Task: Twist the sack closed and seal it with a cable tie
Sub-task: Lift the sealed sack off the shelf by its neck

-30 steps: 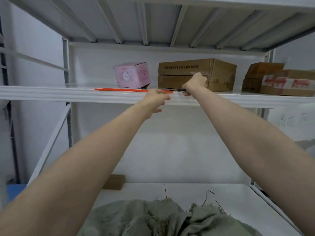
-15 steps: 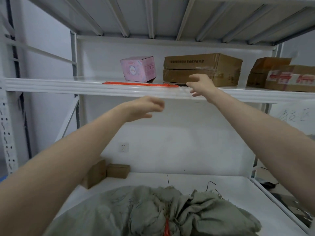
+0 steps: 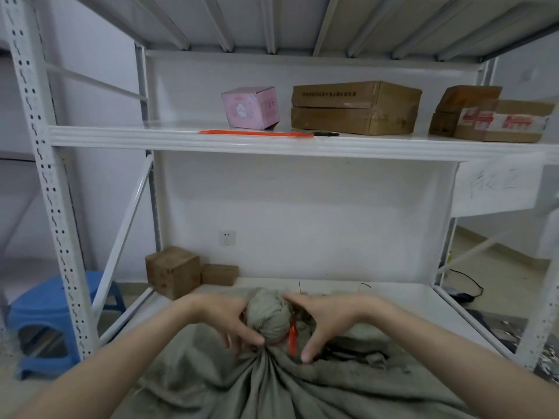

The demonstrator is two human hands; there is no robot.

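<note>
the grey sack [image 3: 272,385] lies on the lower shelf [image 3: 408,300] of a white metal rack, right in front of the person, its cloth gathered into folds that run up to a twisted, bunched top. a red cable tie [image 3: 292,337] sits round the neck just under that bunch, its loose end hanging down on the right side. the left hand [image 3: 225,319] is against the left side of the bunch, thumb up high and fingers curled in under it at the neck, so its grip is clamped on the sack; the fingertips are a bit blurred. the right hand [image 3: 329,320] arches round the other side with its grip apart: the thumb tip touches the top of the bunch, a long finger reaches down to the cloth below the tie, and there is a gap between palm and bunch. on the upper shelf lie a bundle of spare red ties [image 3: 254,133] with a black tool [image 3: 326,134] at their right end, a pink box [image 3: 251,107] and brown cartons [image 3: 355,107] behind them. two small brown boxes [image 3: 173,272] stand at the back left of the lower shelf, and a blue stool [image 3: 45,313] is on the floor to the left.
</note>
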